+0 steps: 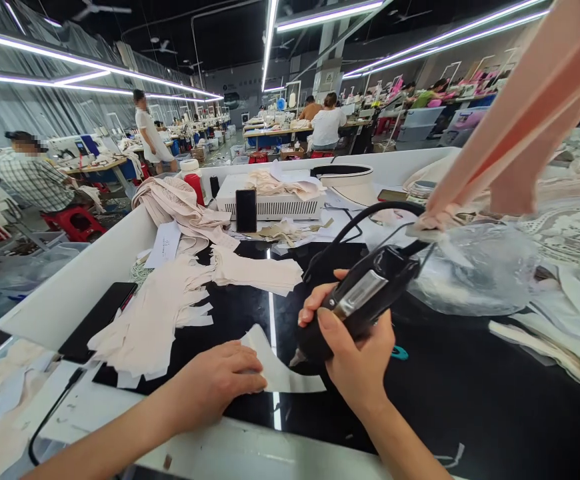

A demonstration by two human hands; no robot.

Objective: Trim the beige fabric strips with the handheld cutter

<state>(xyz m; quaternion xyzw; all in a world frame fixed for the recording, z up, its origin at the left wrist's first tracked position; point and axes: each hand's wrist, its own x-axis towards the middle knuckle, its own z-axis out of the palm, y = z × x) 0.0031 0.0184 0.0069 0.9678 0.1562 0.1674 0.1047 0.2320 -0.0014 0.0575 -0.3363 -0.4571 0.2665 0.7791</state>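
Observation:
My right hand [357, 357] is wrapped round a bulky black corded hand tool [355, 300] with a clear window on its side. Its pointed metal tip [297, 359] slants down just above a curved white fabric piece [290, 380]; whether it touches cannot be told. My left hand [225, 380] holds that piece against the glossy black tabletop [450, 380], fingers together on its left edge and thumb hidden. From the tool's rear, a thick black cable [355, 223] loops away, and a pink fabric strip [515, 127] runs upward.
Left of my hands lie stacked pale fabric pieces [145, 320] and a dark phone [97, 320]. Behind stand a white vented box [273, 200] and another phone [246, 211]. A clear plastic bag [475, 267] lies at right, near a teal item [399, 353]. Co-workers sit and stand farther off.

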